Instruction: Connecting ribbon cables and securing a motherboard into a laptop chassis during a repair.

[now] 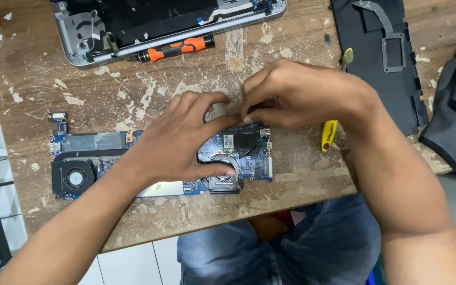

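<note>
I see the blue motherboard (106, 145) already out of the opened laptop shell (133, 24) and lying flat near the front edge of the desk (133, 95), its black fan (73, 178) still attached. My left hand (178, 142) lies spread across the board, thumb on the heatsink. My right hand (296, 92) pinches its fingertips together at the board's upper edge; what they grip is hidden. An orange-handled screwdriver (172, 49) lies unused.
</note>
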